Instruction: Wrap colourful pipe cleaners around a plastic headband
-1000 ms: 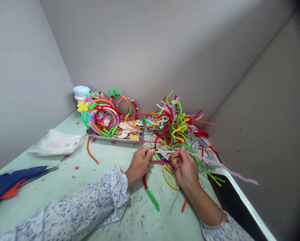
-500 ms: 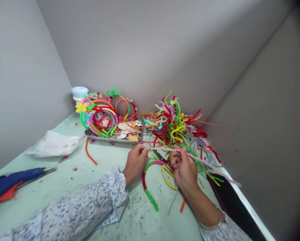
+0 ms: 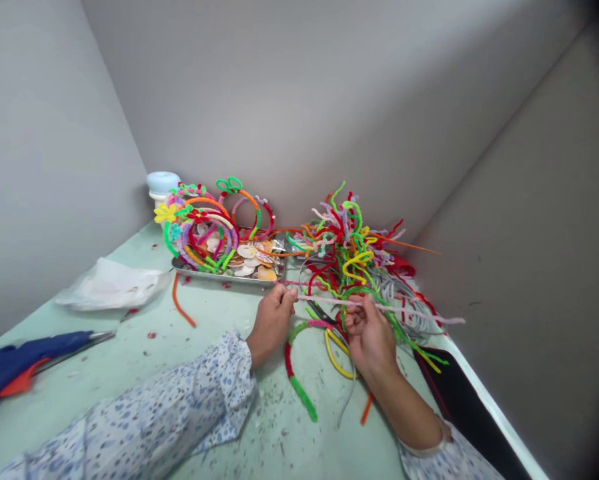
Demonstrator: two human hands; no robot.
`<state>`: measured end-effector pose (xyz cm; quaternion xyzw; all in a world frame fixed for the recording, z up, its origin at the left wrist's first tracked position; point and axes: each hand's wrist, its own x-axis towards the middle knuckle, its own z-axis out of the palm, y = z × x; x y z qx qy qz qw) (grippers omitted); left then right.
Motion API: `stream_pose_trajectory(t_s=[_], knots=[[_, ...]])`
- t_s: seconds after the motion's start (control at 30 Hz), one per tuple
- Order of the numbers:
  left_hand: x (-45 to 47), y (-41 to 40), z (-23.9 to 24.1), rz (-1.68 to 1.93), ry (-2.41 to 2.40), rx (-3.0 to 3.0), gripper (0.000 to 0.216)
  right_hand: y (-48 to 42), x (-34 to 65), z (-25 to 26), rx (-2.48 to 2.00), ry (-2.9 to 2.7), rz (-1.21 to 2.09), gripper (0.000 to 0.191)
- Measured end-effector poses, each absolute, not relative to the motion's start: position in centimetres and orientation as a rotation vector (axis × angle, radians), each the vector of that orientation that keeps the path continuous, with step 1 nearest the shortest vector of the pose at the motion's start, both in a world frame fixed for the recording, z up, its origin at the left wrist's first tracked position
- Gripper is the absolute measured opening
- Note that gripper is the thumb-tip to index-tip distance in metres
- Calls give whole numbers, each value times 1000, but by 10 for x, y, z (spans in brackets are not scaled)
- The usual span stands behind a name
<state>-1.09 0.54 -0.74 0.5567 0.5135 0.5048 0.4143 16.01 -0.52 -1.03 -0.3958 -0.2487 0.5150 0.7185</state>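
Observation:
A pale pink pipe cleaner [image 3: 324, 300] is stretched nearly level between my two hands. My left hand [image 3: 272, 325] pinches its left end between thumb and fingers. Farther along, my right hand [image 3: 372, 333] grips it, and its free end sticks out to the right past that hand. Under my hands on the table lies a headband wrapped in green, red and pink [image 3: 299, 387]. Beside it are yellow-handled scissors [image 3: 337, 353], partly hidden by my right hand. Just beyond my right hand is a tangled heap of coloured pipe cleaners [image 3: 349, 247].
A metal tray [image 3: 219, 275] holds decorated headbands and flat cut-out pieces. At left are a blue glue gun [image 3: 39, 353] and a white plastic bag [image 3: 114, 285]. Grey headband hoops [image 3: 404, 300] lie at right, near a black flat object [image 3: 464, 400]. A blue-lidded container [image 3: 163, 183] stands behind.
The pink pipe cleaner's free right end has swung up and now lies straighter. Both hands keep nearly the same place and hold; the view has shifted slightly.

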Motion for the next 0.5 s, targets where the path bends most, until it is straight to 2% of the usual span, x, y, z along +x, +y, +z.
stream_pose_trajectory(t_s=[0.27,0.5], knots=[[-11,5,-4,1262,1014,1280,36,-12,154,-9,-929,-680,1145,32],[-9,-2,6,1283,977,1261,33,-12,154,-10,-948,-704,1138,34]])
